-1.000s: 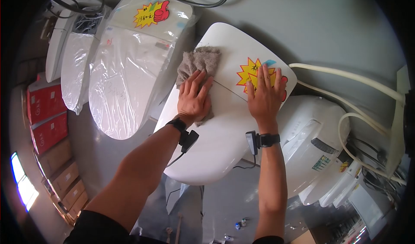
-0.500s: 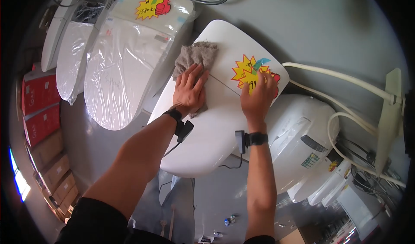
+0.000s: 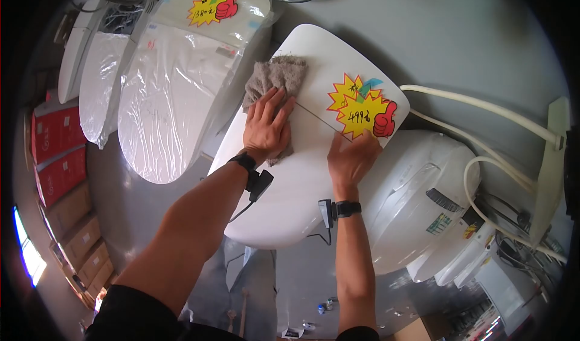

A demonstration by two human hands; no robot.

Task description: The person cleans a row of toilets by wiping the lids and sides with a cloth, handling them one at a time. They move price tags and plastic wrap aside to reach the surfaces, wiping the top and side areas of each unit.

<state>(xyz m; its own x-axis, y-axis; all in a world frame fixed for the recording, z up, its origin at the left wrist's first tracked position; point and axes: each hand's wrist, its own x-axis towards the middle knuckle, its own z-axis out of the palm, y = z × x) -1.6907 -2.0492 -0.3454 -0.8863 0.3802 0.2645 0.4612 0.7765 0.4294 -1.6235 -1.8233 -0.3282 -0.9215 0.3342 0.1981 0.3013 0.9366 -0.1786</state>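
Your right hand (image 3: 352,161) is curled, its fingers bent, at the lower edge of the front yellow price tag (image 3: 361,115); whether it pinches anything, you cannot tell. Your left hand (image 3: 264,133) lies flat, fingers slightly spread, on the brown cloth (image 3: 275,78). The cloth lies on the white toilet lid (image 3: 275,205). Beyond stands a plastic-wrapped toilet (image 3: 172,99).

Red boxes (image 3: 60,175) stand near brown, probably cardboard cartons (image 3: 78,244); beyond is a film-wrapped white toilet (image 3: 166,99).

L hand (image 3: 266,128) palm-down, sl. spread; R hand (image 3: 351,161) partly curled.
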